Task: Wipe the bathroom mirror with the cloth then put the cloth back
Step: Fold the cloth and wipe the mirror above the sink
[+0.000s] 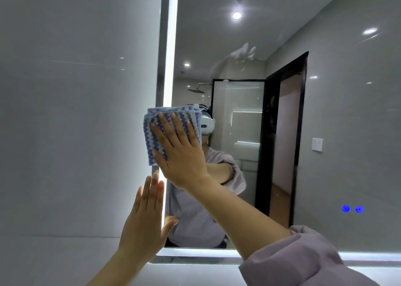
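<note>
The bathroom mirror (282, 133) fills the right of the head view, with a lit strip down its left edge. A folded blue-and-white zigzag cloth (152, 122) lies flat against the glass near that left edge. My right hand (178, 151) presses on the cloth with fingers spread, palm to the mirror. My left hand (145, 218) rests flat and empty on the wall and mirror edge just below, fingers together and pointing up. A smear mark (240, 55) shows on the glass higher up.
A glossy grey wall (76, 112) lies left of the mirror. Two blue touch buttons (352, 209) glow at the mirror's lower right. The mirror's lit bottom edge (195, 253) runs below my arms. The reflection shows a doorway and a shower.
</note>
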The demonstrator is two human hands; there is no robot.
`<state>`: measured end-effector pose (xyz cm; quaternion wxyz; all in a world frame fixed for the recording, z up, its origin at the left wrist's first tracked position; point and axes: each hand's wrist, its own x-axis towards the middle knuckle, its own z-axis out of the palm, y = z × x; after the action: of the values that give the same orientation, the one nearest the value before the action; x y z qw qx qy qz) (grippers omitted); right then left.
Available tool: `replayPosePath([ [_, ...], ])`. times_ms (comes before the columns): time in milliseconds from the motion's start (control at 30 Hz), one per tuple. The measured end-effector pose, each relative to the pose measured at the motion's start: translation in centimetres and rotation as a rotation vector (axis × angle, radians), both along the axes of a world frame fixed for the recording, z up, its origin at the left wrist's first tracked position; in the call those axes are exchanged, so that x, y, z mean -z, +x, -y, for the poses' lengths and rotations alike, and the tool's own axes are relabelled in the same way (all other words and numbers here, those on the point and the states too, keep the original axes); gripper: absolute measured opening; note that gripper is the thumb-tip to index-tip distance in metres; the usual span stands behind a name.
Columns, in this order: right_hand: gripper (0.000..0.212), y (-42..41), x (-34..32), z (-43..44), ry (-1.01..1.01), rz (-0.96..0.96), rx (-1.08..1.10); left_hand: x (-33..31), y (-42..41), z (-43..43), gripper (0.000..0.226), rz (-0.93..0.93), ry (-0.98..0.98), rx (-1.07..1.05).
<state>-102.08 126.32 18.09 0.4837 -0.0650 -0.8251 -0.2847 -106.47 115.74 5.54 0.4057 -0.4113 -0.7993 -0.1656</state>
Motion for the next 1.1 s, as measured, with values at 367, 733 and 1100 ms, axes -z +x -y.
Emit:
replayPosePath([
  [367,0.064,5.7,-0.7,-6.2,0.001,-0.058,0.061,0.0,0.1,0.1,0.086,-0.062,0.003,-0.002],
  [733,0.067,13.5,-0.2,-14.1,-0.058,-0.129,0.211,0.4,-0.2,0.0,0.093,-0.061,-0.052,-0.027],
  [1100,0.065,20.4,0.5,-20.6,-0.060,-0.175,0.253,0.5,-0.2,-0.1,0.091,-0.108,-0.026,-0.010],
])
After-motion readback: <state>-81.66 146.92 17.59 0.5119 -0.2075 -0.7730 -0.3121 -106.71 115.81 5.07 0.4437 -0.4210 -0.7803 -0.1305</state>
